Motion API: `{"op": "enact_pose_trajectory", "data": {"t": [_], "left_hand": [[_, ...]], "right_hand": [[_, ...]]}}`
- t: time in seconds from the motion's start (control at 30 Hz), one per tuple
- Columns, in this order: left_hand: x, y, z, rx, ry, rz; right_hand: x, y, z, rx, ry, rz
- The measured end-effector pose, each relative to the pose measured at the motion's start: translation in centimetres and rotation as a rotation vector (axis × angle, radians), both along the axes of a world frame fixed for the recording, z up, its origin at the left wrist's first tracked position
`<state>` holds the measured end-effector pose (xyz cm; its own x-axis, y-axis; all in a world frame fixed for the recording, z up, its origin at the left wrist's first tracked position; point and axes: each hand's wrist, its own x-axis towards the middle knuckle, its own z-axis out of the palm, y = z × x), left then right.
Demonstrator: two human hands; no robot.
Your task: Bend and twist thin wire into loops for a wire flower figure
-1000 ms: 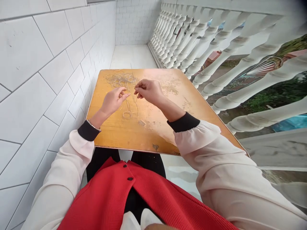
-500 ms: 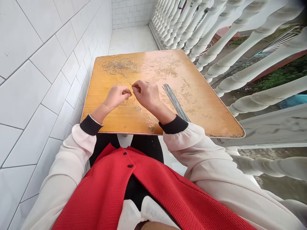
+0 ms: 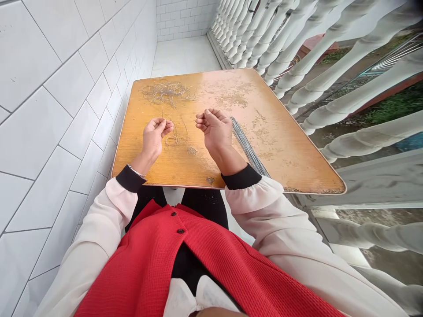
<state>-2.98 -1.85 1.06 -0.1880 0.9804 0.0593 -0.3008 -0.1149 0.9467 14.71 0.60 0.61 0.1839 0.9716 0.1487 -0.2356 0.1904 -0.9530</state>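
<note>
My left hand (image 3: 153,138) is closed in a pinch over the left part of the wooden table (image 3: 280,145). A thin wire (image 3: 162,113) sticks up from its fingertips. My right hand (image 3: 218,130) is held apart from it, also pinched. Whatever lies between its fingertips is too fine to make out. Thin curled wire (image 3: 176,137) shows between the two hands, just above or on the table. Beside my right wrist lies a bundle of straight grey wires (image 3: 246,143), its near end covered by the sleeve.
A loose tangle of thin wire (image 3: 168,92) lies at the table's far left. White tiled wall (image 3: 66,110) runs close along the left side. A white baluster railing (image 3: 317,94) stands along the right, beyond the table edge.
My hands were together at the fingertips and have moved apart, the right one to the right and the left one slightly left. The view has shifted a little.
</note>
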Motion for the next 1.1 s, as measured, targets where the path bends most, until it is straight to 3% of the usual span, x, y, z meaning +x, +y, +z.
{"op": "enact_pose_trajectory", "data": {"t": [0.17, 0.27, 0.4, 0.7, 1.1], "left_hand": [[0.9, -0.7, -0.1, -0.051, -0.24, 0.036], [0.9, -0.7, -0.3, -0.078, -0.17, 0.012], [0.3, -0.4, -0.4, -0.048, 0.021, -0.056], [-1.2, 0.5, -0.5, -0.046, 0.146, 0.098], [-0.4, -0.4, -0.2, -0.077, -0.243, 0.072]], "right_hand": [[-0.1, 0.3, -0.8, -0.063, 0.224, 0.051], [-0.2, 0.2, -1.0, -0.085, 0.178, 0.12], [-0.4, -0.5, -0.6, 0.026, -0.008, 0.105], [0.0, -0.4, -0.7, 0.091, -0.098, 0.087], [-1.0, 0.0, -2.2, -0.11, 0.266, 0.106]]}}
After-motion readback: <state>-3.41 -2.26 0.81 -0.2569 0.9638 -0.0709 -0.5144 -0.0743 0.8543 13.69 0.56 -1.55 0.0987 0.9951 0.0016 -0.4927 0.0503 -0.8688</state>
